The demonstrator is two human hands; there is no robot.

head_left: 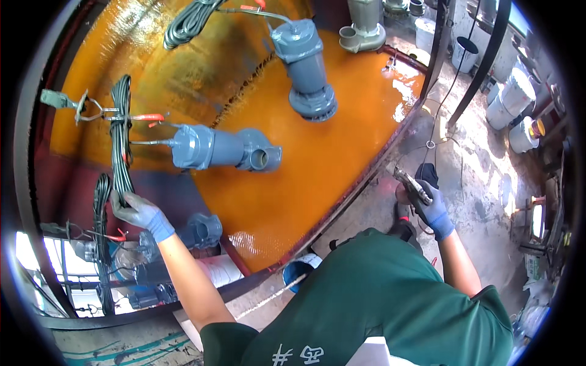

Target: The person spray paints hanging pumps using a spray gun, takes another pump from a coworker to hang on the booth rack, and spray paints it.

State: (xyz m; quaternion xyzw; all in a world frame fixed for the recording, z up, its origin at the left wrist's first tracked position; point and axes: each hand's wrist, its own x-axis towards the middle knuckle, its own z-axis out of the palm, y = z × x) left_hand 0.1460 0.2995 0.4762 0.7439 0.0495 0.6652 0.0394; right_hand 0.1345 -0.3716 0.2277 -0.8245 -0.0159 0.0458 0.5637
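My left hand [141, 215], in a blue and grey glove, closes on the lower end of a coiled black cable [121, 146]. That coil hangs from a chain hook [79, 105] beside a blue-grey submersible pump [213, 148], which lies sideways with its round outlet to the right. In my right hand [434, 210], also gloved, is a paint-smeared spray gun [413, 185], held low over the floor on the right; part of it is hidden by the fingers. A second blue-grey pump [305, 70] hangs farther off, tilted, with its own cable coil [190, 23].
An orange, wet-looking surface [317, 177] with a dark red rim spreads behind the pumps. More pumps [201, 232] and a cable coil [102, 244] hang at lower left. A blue bucket [299, 271] stands by my body. Dark posts [482, 61], a thin hose and white buckets [513, 97] are on the right.
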